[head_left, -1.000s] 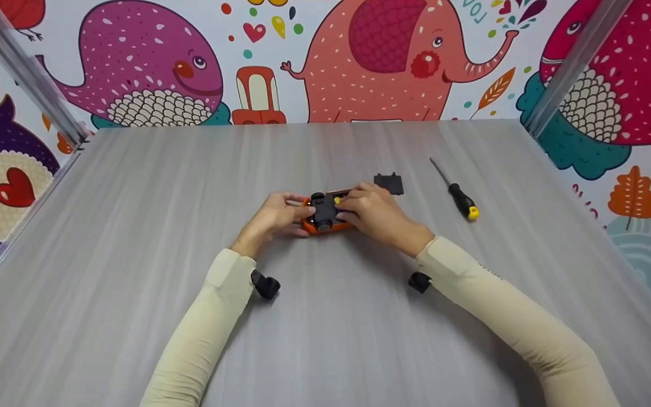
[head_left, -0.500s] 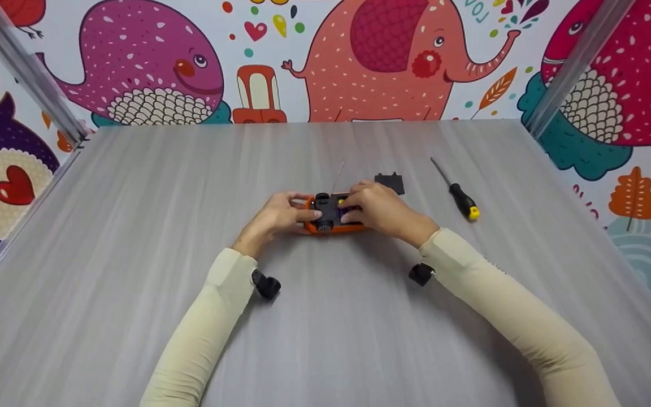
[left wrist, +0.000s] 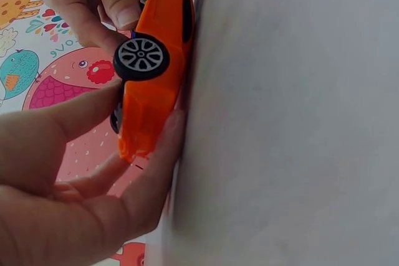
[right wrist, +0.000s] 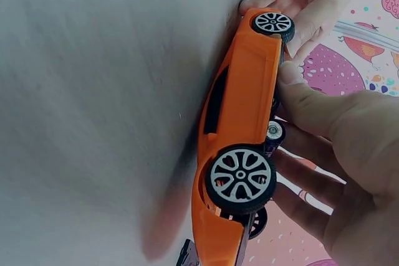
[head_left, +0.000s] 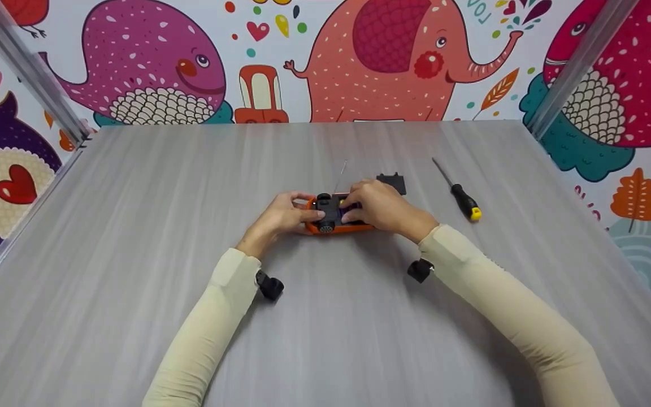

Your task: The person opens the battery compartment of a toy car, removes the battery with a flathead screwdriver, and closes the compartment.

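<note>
An orange toy car (head_left: 339,228) lies wheels-up on the table, its black underside showing. My left hand (head_left: 283,213) grips one end of it, thumb on the underside and fingers around the body, as the left wrist view also shows. At the recess in the underside, my right hand (head_left: 379,206) has thumb and fingertips around a small cylindrical battery (right wrist: 274,132), whose metal end shows in the right wrist view. The right fingers hide most of the recess. A thin pale rod (head_left: 341,174) extends from the far side of the car.
Just behind the right hand lies a flat black cover (head_left: 393,183) with small tabs. A black-and-yellow screwdriver (head_left: 464,200) rests farther right. The grey table (head_left: 325,316) meets a wall printed with cartoon animals.
The car has shifted slightly to the right with both hands on it, and the thin rod has come into sight behind it. The right fingers have stayed at the recess.
</note>
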A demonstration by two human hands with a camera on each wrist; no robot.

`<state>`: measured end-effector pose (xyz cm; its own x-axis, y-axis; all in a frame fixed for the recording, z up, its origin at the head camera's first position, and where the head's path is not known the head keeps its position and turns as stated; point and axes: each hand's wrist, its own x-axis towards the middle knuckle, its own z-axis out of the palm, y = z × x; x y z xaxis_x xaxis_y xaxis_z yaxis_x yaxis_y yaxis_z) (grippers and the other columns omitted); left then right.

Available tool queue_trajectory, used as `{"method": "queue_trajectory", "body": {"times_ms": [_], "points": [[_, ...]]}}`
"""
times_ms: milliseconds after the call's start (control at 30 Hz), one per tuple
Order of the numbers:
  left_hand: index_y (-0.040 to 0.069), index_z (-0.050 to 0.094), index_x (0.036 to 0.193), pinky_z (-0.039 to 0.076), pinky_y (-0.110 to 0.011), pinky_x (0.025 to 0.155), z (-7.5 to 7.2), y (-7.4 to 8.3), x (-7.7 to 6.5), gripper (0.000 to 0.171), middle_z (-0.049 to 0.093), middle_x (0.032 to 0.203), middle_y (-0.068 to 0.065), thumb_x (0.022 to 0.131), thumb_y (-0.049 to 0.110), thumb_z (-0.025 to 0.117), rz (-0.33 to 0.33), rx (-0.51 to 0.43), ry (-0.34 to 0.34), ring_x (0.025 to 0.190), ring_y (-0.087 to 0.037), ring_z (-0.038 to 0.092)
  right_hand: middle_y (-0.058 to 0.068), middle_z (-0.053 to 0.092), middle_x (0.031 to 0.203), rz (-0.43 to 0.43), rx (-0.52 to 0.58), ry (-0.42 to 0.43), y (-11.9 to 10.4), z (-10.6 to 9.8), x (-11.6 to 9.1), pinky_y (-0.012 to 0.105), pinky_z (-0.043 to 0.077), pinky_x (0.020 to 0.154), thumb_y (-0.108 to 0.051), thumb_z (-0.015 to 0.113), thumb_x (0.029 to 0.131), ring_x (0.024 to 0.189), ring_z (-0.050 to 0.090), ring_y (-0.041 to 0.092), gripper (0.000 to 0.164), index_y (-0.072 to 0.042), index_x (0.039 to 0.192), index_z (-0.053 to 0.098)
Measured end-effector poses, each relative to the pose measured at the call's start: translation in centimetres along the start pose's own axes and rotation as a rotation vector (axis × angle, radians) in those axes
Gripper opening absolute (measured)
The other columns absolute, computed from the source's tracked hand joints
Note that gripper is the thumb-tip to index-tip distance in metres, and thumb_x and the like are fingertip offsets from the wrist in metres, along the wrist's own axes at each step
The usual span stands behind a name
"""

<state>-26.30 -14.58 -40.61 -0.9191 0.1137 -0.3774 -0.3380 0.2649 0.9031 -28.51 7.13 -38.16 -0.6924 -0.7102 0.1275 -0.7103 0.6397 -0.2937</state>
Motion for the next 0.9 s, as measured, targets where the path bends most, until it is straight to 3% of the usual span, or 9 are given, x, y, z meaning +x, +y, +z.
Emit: {"method": "queue_trajectory", "body": {"times_ms": [400,733,900], "points": [[0.006,0.050,0.144,0.063,-0.030,0.079,-0.01,-0.03,-0.09,0.058,0.054,0.138,-0.020,0.091,0.011,0.074,0.004,0.025,0.005,0.108,-0.024,0.064,0.010,0.072,0.102,-0.043,-0.031,-0.002,0.11,0.06,-0.32,0.043,0.058,0.088,-0.027,0.073,0.093,0.098,0.066,0.025,0.027,-0.008,0.111,0.078],[0.006,0.052,0.142,0.063,-0.032,0.082,0.00,-0.01,-0.06,0.057,0.053,0.137,-0.020,0.090,0.011,0.074,0.004,0.020,0.012,0.106,-0.024,0.064,0.009,0.070,0.105,-0.014,0.016,-0.014,0.50,-0.22,-0.53,0.041,0.055,0.084,-0.028,0.063,0.099,0.099,0.060,0.024,0.026,-0.016,0.120,0.075],[0.007,0.051,0.143,0.063,-0.030,0.078,0.02,-0.02,-0.01,0.058,0.055,0.136,-0.020,0.090,0.011,0.075,0.001,0.022,0.017,0.104,-0.023,0.064,0.010,0.073,0.103,-0.045,0.055,-0.005,0.60,-0.38,-0.42,0.044,0.053,0.087,-0.025,0.061,0.101,0.099,0.061,0.026,0.026,-0.014,0.120,0.075]]}}
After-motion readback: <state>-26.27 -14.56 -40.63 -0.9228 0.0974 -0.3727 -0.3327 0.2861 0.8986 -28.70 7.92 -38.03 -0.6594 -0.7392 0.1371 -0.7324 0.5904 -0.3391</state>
